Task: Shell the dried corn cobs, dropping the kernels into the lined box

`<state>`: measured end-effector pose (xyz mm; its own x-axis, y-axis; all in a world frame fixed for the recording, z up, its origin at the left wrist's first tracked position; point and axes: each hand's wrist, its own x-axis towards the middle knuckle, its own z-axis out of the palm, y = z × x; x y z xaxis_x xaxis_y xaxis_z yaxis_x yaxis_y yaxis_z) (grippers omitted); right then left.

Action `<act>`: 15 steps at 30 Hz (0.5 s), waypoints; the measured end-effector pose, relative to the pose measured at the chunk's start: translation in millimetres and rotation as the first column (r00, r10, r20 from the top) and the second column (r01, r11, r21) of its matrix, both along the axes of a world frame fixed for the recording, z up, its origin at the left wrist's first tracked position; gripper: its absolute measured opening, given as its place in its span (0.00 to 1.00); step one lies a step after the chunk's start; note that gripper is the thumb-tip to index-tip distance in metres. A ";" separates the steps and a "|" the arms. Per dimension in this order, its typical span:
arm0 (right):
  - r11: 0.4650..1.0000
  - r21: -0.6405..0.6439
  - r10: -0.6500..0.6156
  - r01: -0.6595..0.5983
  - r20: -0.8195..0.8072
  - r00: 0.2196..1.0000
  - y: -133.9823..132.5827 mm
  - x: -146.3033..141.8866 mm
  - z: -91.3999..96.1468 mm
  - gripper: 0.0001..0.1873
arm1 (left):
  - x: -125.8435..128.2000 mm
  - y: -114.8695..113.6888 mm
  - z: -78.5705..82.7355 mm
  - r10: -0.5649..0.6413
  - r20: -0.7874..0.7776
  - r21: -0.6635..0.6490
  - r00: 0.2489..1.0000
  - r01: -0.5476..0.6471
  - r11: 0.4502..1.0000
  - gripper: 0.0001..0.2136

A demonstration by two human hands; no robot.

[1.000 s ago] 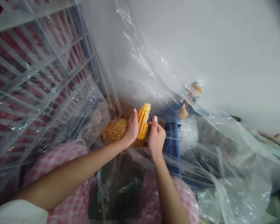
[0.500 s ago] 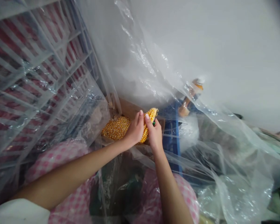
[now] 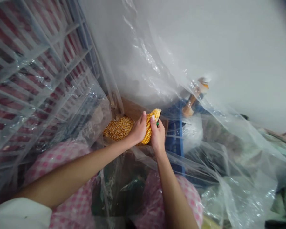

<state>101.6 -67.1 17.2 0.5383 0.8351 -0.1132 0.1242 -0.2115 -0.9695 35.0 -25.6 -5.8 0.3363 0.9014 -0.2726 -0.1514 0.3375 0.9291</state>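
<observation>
One white-slatted plastic crate (image 3: 38,63) stands at far left behind a clear plastic sheet (image 3: 143,54), with a pink gingham cloth (image 3: 57,162) below it. Next along, loose yellow corn kernels (image 3: 118,128) lie in a brown cardboard box (image 3: 131,109). The person's left hand (image 3: 140,128) is clamped round a yellow corn cob (image 3: 149,130), held tilted over the box. The right hand (image 3: 158,136) closes on the cob's other side, right beside the left, pinching what looks like a thin dark tool (image 3: 159,118) at its upper end. Further right, a blue plastic crate (image 3: 175,143) stands below an orange-topped container (image 3: 201,86), blurred behind the sheet.
</observation>
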 end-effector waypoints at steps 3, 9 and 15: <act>1.000 -0.023 -0.017 0.018 0.034 0.999 -1.4 -0.8 0.0 0.23 | 0.2 0.6 -2.1 -0.004 -0.025 -0.017 1.000 0.004 1.000 0.28; 0.999 -0.041 -0.009 0.011 0.043 0.999 -3.1 -0.4 -2.0 0.24 | 0.6 -1.6 -0.8 -0.013 -0.075 -0.089 0.997 0.007 0.996 0.29; 0.998 -0.066 0.012 -0.008 0.050 0.999 -2.8 1.7 -3.4 0.23 | 0.6 -2.4 1.3 -0.016 -0.084 -0.121 0.996 0.006 0.993 0.28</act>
<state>103.2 -69.9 13.8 0.5365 0.8321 -0.1406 0.1752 -0.2728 -0.9460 35.6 -28.0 -4.6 0.3174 0.8565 -0.4070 -0.0693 0.4490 0.8908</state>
